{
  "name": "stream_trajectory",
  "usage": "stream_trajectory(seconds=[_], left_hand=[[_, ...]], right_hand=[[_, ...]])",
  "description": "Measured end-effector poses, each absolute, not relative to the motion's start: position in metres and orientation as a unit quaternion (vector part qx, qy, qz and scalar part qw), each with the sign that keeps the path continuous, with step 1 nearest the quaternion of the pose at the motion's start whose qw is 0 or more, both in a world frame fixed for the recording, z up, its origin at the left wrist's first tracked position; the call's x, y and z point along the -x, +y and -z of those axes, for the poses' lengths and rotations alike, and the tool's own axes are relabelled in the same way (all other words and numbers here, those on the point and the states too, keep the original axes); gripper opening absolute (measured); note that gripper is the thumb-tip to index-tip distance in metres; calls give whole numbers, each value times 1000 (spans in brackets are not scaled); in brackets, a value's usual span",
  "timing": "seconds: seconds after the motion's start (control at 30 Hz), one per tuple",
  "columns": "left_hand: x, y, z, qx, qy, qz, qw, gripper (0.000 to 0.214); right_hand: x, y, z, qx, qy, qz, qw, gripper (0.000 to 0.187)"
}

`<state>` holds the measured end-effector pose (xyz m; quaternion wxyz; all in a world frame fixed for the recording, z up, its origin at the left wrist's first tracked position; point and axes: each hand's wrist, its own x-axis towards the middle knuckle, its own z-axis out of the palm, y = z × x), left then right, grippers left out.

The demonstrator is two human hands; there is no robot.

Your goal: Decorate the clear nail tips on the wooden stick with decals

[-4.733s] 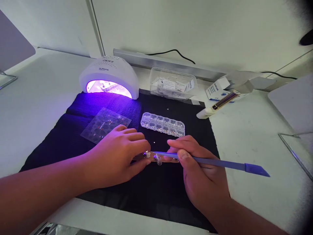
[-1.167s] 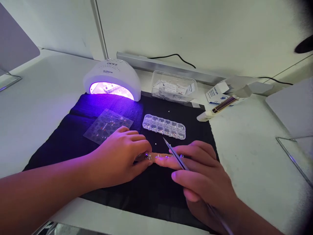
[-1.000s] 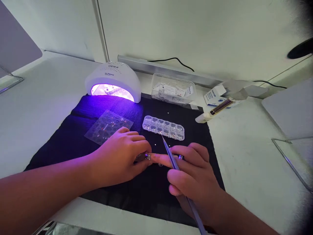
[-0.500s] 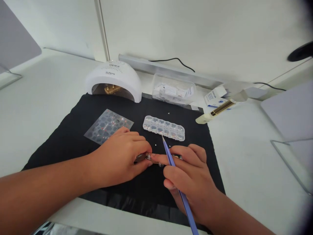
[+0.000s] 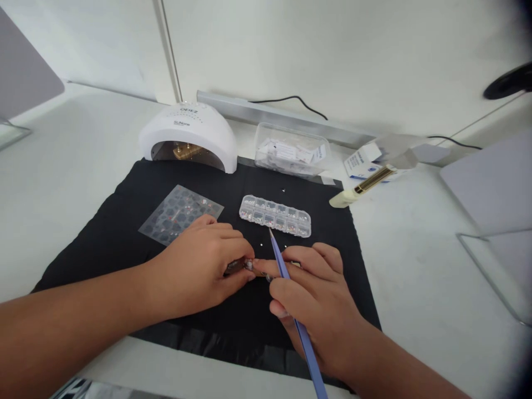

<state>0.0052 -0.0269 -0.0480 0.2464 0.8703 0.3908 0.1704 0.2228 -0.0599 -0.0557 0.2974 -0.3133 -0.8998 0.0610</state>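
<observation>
Over the black mat, my left hand [image 5: 208,260] is closed in a pinch on a small clear, sparkling piece [image 5: 249,264] that looks like a decorated nail tip. Fingers cover much of it. My right hand [image 5: 320,302] has purple tweezers [image 5: 305,338] tucked between thumb and fingers, slanting up with the points just in front of the clear compartment case [image 5: 275,216] of small gems. Its outstretched index finger touches the piece from the right. Left of the case, partly behind my left hand, lies a see-through sticker sheet [image 5: 174,213].
A white nail lamp [image 5: 191,130] stands at the back left with a gold stand [image 5: 187,151] inside. Behind the mat [image 5: 103,221] are a clear plastic box [image 5: 293,149] of packets and an opened white carton [image 5: 363,160]. A gold-capped bottle [image 5: 369,183] lies at the mat's right edge.
The whole view has shifted slightly, so everything sits a little further left. Both hands keep nearly the same grip, and the tweezers stay in the right hand.
</observation>
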Motion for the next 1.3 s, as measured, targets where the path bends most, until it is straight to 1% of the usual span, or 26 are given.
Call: stream_trajectory(seconds=[0.2,0.37,0.67,1.13,1.3], left_hand=[[-6,-27,47,-871,390,-171,244,6],[-6,-26,47,-870,391,-175,244,5],[-6,-27,46,-867,394,-163,259,5],[-7,-26,45,-850,402,-175,292,5],[-8,-26,46,-848,406,-185,286,6]], right_hand=[[-223,-60,54,313,-901,-61,295,21],[-223,-60,54,310,-897,-43,311,21],[-223,-58,53,292,-916,-18,274,24],[-219,-54,53,280,-921,-3,269,20],[-216,-54,54,287,-922,-12,260,16]])
